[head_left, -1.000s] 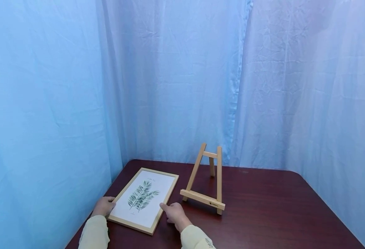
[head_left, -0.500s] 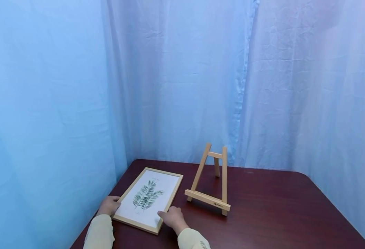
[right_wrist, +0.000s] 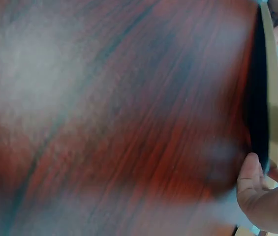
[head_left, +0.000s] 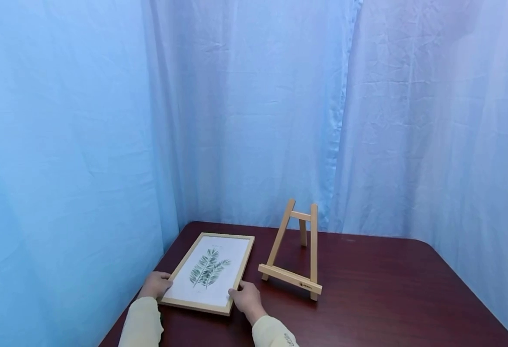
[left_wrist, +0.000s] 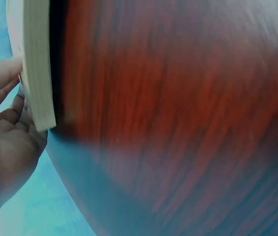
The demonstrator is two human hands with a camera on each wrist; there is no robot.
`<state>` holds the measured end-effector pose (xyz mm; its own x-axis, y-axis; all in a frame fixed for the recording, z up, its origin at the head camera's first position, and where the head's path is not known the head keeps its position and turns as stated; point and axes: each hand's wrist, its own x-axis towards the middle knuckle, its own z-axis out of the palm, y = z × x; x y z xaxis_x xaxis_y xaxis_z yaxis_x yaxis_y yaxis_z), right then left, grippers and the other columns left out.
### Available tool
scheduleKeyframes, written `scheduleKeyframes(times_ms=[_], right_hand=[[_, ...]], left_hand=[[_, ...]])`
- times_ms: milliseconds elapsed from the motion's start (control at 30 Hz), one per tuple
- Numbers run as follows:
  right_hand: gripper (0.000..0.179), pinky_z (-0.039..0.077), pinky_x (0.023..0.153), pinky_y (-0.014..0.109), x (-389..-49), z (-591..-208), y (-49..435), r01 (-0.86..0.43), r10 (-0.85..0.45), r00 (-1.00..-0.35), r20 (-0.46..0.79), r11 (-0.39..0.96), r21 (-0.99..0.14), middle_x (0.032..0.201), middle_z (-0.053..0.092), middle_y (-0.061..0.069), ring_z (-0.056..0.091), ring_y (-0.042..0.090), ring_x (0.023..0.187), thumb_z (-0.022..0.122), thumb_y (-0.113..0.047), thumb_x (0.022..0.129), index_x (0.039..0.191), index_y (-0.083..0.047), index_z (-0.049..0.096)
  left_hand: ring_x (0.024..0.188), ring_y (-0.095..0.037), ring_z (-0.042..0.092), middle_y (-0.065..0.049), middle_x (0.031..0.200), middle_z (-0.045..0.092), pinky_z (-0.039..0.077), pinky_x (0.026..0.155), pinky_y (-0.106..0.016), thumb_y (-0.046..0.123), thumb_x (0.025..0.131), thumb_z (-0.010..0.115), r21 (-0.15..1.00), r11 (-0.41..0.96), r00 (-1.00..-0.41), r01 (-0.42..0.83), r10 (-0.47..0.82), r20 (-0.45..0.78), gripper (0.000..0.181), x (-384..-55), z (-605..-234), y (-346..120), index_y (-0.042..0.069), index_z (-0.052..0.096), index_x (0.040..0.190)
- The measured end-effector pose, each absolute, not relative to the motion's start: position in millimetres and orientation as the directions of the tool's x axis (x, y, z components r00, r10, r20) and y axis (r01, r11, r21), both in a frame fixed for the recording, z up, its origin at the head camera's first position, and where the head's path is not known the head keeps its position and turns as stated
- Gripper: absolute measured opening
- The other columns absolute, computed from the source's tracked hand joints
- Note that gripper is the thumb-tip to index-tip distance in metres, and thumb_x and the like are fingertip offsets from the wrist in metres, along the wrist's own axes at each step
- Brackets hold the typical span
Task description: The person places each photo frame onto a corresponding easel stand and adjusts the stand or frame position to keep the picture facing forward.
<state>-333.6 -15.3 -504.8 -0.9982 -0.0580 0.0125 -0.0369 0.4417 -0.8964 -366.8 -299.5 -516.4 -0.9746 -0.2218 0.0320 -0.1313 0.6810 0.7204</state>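
A picture frame (head_left: 196, 307) of pale wood, holding a white print with green fern-like leaves (head_left: 208, 270), lies nearly flat over the left part of the table. My left hand (head_left: 155, 285) grips its left side near the front corner, thumb on top. On the opposite side, my right hand (head_left: 247, 299) pinches the frame, its thumb over the face and its fingers at the outer edge. From the right wrist, fingers (right_wrist: 251, 172) reach under the frame's rim. A wooden tabletop easel (head_left: 289, 278) stands upright just right of the frame, touched by neither hand.
The dark red wooden table (head_left: 392, 289) has rounded far corners and extends to the right beyond the easel. Blue curtains (head_left: 254, 120) hang behind it and along its left side, close to the left hand.
The frame has turned slightly counterclockwise, its near right corner shifting right and away from me. My right hand has moved with it, while the left keeps its grip. The head view has shifted slightly.
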Motion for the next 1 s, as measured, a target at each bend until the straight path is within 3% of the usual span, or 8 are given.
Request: scheduleKeyframes(times_ms=[33,100,167,500,833,1000], right_hand=[[0.046,0.053,0.085,0.047,-334.2,-503.3,-14.2,-0.040,-0.050,-0.999,0.020,0.429,-0.903,0.123,0.063,0.026,0.062,0.036,0.107,0.068,-0.011,0.092,0.129,0.013,0.058],[0.049,0.054,0.080,0.044,-334.4,-499.4,-11.7,-0.041,-0.038,-0.999,0.028,0.407,-0.913,0.122,0.062,0.027,0.064,0.033,0.102,0.069,-0.008,0.090,0.132,0.013,0.055],[0.050,0.054,0.075,0.042,-335.1,-495.3,-9.4,-0.039,-0.023,-0.999,0.033,0.398,-0.916,0.119,0.063,0.026,0.064,0.029,0.094,0.069,-0.006,0.089,0.133,0.014,0.054],[0.047,0.055,0.076,0.037,-344.5,-479.5,-5.8,-0.096,0.019,-0.994,0.112,0.386,-0.917,0.100,0.071,0.012,0.066,0.024,0.091,0.073,-0.002,0.084,0.129,0.008,0.061],[0.054,0.055,0.081,0.037,-358.4,-457.6,6.4,-0.097,0.035,-0.993,0.111,0.276,-0.956,0.110,0.069,0.015,0.066,0.025,0.100,0.071,-0.001,0.087,0.138,0.006,0.054],[0.055,0.052,0.090,0.041,-362.5,-443.3,16.2,-0.109,0.080,-0.987,0.140,0.307,-0.945,0.115,0.069,0.014,0.063,0.030,0.108,0.074,-0.003,0.086,0.138,0.000,0.057]], left_hand=[[0.111,-0.053,0.055,-0.038,0.119,0.058,0.049,0.092,-0.055,-0.002,0.088,0.061,0.728,0.674,-0.975,-0.126,-0.218,0.034,0.036,-367.7,-516.4,-299.0,-0.021,0.059,0.118],[0.111,-0.052,0.055,-0.038,0.119,0.059,0.048,0.093,-0.055,-0.001,0.088,0.061,0.748,0.653,-0.976,-0.121,-0.215,0.031,0.037,-369.6,-515.8,-297.9,-0.021,0.059,0.118],[0.113,-0.052,0.054,-0.037,0.121,0.058,0.047,0.095,-0.055,0.002,0.089,0.061,0.761,0.637,-0.976,-0.119,-0.214,0.026,0.038,-371.0,-514.3,-297.5,-0.021,0.058,0.120],[0.119,-0.052,0.051,-0.037,0.129,0.054,0.043,0.099,-0.057,0.003,0.094,0.058,0.825,0.557,-0.973,-0.099,-0.229,0.038,0.041,-373.5,-500.3,-292.4,-0.019,0.054,0.127],[0.127,-0.049,0.044,-0.036,0.141,0.044,0.036,0.106,-0.060,0.006,0.099,0.053,0.880,0.466,-0.971,-0.094,-0.238,0.022,0.045,-389.0,-475.0,-281.0,-0.013,0.047,0.139],[0.127,-0.048,0.046,-0.035,0.142,0.044,0.037,0.106,-0.058,0.005,0.099,0.052,0.889,0.452,-0.974,-0.070,-0.224,0.038,0.046,-395.8,-457.3,-269.8,-0.012,0.045,0.141]])
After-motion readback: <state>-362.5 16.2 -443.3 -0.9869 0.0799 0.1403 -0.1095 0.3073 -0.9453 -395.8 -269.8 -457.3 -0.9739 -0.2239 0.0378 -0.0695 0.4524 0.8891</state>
